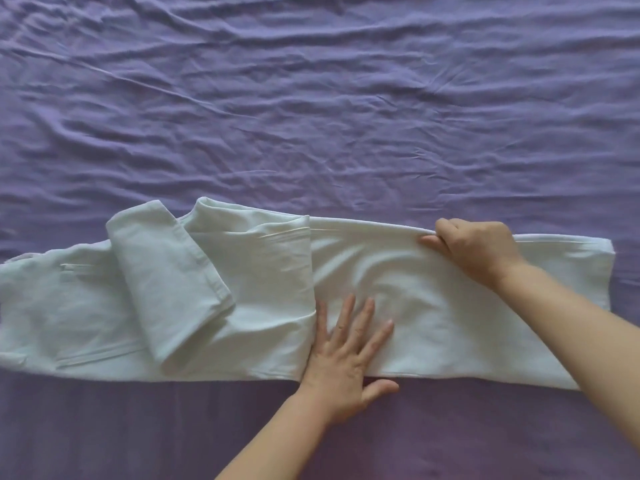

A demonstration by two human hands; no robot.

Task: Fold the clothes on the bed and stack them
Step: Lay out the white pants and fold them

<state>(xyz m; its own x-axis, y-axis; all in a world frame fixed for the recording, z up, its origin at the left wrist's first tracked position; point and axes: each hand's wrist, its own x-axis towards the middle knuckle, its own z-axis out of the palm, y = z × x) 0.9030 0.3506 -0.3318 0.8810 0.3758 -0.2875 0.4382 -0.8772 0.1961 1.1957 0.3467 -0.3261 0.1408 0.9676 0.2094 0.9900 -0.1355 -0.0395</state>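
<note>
Pale trousers (242, 299) lie across lower frame on the bed (311, 98). My left hand (346, 358) presses flat, spread; right hand (478, 247) pinches the upper edge. Soft, light, floppy; I'd grip hems.

Your pale trousers (398, 289) are running off the left edge, so their left end is lying out of view. Your right hand (474, 247) is covering the far hem where it is gripping, and its fingers (446, 226) are curling out of sight over the cloth. Your left hand (343, 362) is hiding the near edge under its palm. The bed (311, 116) is being cut off on every side.
</note>
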